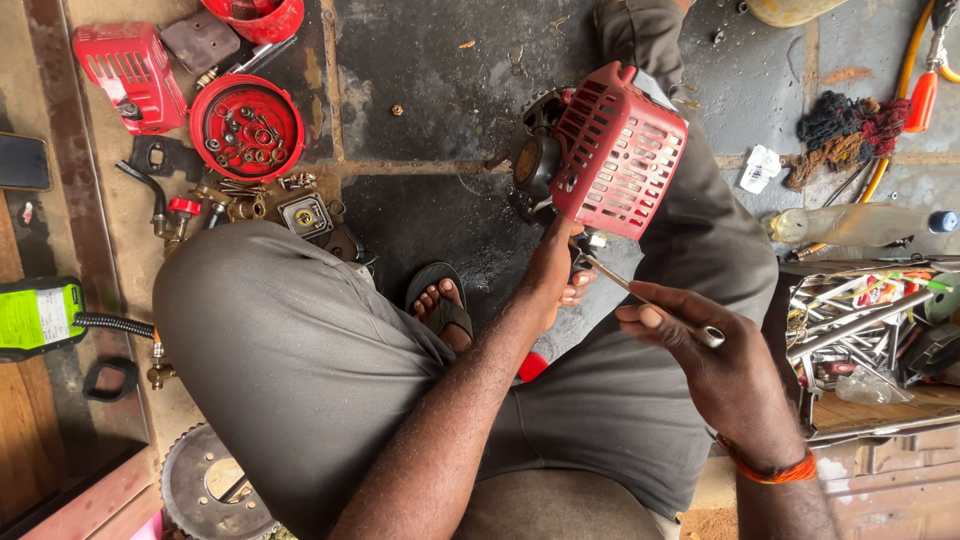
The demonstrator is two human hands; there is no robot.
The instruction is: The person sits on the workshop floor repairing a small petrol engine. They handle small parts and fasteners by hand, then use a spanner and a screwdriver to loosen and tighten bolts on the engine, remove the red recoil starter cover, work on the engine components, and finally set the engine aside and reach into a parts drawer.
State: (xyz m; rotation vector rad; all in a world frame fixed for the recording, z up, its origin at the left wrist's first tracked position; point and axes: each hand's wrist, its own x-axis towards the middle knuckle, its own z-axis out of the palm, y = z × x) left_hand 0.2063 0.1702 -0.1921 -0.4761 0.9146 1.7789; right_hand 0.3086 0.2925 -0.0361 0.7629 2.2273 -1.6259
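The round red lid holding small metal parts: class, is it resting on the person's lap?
No. The round red lid holding small metal parts lies on the stone floor, beyond the person's grey-trousered knee.

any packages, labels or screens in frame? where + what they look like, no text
Green container: left edge, boxy, white label panel, black ribbed hose attached.
Dark phone-like slab: upper left edge, flat, black, unlit.
Clear plastic bottle: right, lying down, blue cap, no readable label.
White crumpled wrapper: upper right floor, small.
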